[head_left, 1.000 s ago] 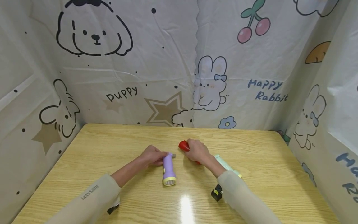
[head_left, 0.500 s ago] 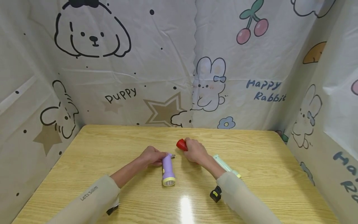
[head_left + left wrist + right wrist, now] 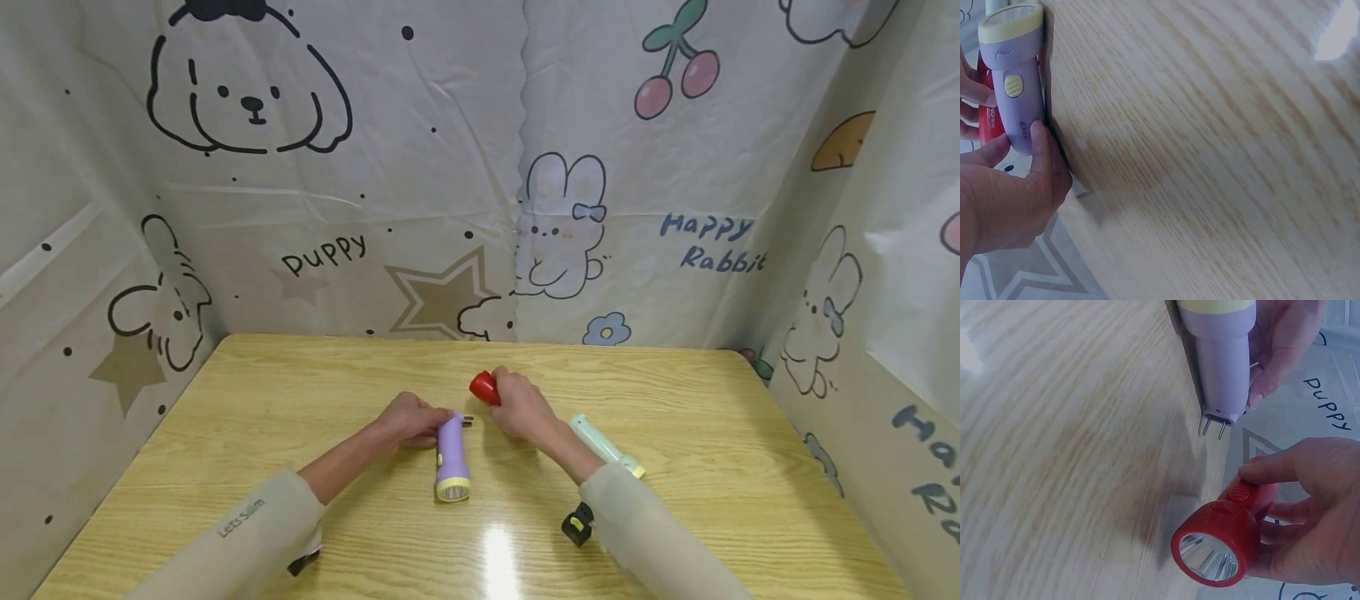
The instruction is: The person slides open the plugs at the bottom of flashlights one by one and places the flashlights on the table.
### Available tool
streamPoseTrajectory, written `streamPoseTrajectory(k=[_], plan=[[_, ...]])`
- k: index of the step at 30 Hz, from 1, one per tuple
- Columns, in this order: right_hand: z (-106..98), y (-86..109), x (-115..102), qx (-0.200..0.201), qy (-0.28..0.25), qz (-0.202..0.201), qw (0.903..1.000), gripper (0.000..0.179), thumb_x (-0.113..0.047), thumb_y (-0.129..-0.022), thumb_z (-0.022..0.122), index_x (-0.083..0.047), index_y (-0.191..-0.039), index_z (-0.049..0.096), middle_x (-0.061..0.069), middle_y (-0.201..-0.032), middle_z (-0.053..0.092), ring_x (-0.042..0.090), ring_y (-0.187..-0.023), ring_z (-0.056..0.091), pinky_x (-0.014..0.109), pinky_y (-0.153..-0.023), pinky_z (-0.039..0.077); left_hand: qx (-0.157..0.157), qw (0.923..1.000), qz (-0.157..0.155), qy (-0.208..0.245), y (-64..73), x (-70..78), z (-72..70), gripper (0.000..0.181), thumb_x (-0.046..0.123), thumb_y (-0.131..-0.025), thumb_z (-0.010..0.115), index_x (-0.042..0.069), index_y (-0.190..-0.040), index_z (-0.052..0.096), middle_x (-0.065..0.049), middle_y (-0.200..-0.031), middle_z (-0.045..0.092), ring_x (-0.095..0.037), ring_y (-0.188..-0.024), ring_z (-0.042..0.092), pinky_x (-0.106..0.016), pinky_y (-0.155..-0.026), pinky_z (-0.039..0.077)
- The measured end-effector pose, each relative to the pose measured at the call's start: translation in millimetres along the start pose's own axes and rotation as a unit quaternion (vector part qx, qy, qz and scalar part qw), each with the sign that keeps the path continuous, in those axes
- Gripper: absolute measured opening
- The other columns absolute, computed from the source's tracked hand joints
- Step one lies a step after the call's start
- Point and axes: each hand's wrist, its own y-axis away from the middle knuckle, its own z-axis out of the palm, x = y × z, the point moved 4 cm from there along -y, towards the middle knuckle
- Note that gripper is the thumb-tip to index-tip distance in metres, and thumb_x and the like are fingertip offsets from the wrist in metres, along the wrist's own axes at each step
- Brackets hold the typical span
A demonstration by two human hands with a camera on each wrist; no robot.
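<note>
Between the left hand's thumb and fingers is the tail end of a purple flashlight, its yellow-rimmed lens facing the near side of the table. Two metal plug prongs stick out of its tail, seen in the right wrist view. A yellow switch shows on its body in the left wrist view. The right hand grips a red flashlight by its body, thumb beside the switch. Its lens end points left and away in the head view, while the fingers cover much of its body.
A mint-green flashlight with a yellow rim lies on the wooden table, partly behind the right forearm. A black wrist device hangs under the right sleeve. Printed cloth walls off the table's back and sides.
The right hand and red flashlight have shifted slightly left and away; the red tail end that showed below the hand is now hidden. The left hand and purple flashlight stay nearly in place.
</note>
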Motion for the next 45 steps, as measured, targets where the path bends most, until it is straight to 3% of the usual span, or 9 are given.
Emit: streamPoseTrajectory(k=[8, 23, 36, 40, 45], plan=[[0, 1.1, -1, 0.025, -0.01, -0.015, 0.9995, 0.046, -0.002, -0.089, 0.072, 0.0, -0.131, 0.054, 0.013, -0.106, 0.062, 0.023, -0.09, 0.058, 0.038, -0.08, 0.055, 0.0, 1.0, 0.008, 0.004, 0.2, -0.7, 0.2, 0.027, 0.02, -0.095, 0.07, -0.007, -0.095, 0.068, -0.013, -0.085, 0.069, -0.013, -0.063, 0.064, -0.024, -0.061, 0.058], [-3, 7.2, 0, 0.054, -0.018, -0.028, 0.998, 0.048, -0.001, -0.087, 0.073, 0.0, -0.13, 0.054, 0.013, -0.106, 0.061, 0.023, -0.092, 0.059, 0.036, -0.078, 0.055, 0.004, 0.9999, 0.015, 0.007, -0.1, -1.3, 0.3, 0.027, 0.021, -0.094, 0.07, -0.005, -0.087, 0.068, -0.012, -0.085, 0.069, -0.014, -0.068, 0.065, -0.027, -0.066, 0.06], [-8, 14.4, -1, 0.069, -0.039, -0.034, 0.9963, 0.047, -0.001, -0.086, 0.073, 0.0, -0.129, 0.054, 0.013, -0.104, 0.061, 0.024, -0.089, 0.058, 0.038, -0.075, 0.054, 0.011, 0.9997, 0.018, 0.011, 0.0, -3.3, -0.8, 0.027, 0.02, -0.094, 0.07, -0.006, -0.09, 0.068, -0.013, -0.086, 0.069, -0.013, -0.068, 0.066, -0.026, -0.065, 0.059], [-11, 15.9, -3, 0.077, -0.042, -0.047, 0.995, 0.047, 0.0, -0.085, 0.073, 0.0, -0.128, 0.053, 0.013, -0.104, 0.061, 0.024, -0.089, 0.059, 0.038, -0.075, 0.054, 0.033, 0.999, 0.029, 0.006, 0.4, -2.1, -4.0, 0.027, 0.02, -0.093, 0.071, -0.007, -0.092, 0.07, -0.012, -0.083, 0.067, -0.012, -0.064, 0.063, -0.025, -0.063, 0.058], [-14, 17.6, -5, 0.085, -0.051, -0.058, 0.9934, 0.046, 0.001, -0.085, 0.073, 0.0, -0.127, 0.054, 0.013, -0.104, 0.061, 0.024, -0.09, 0.059, 0.038, -0.075, 0.054, 0.055, 0.9966, 0.058, 0.023, 1.1, 3.9, -9.2, 0.028, 0.018, -0.094, 0.07, -0.009, -0.099, 0.069, -0.013, -0.084, 0.066, -0.016, -0.069, 0.065, -0.03, -0.07, 0.06]])
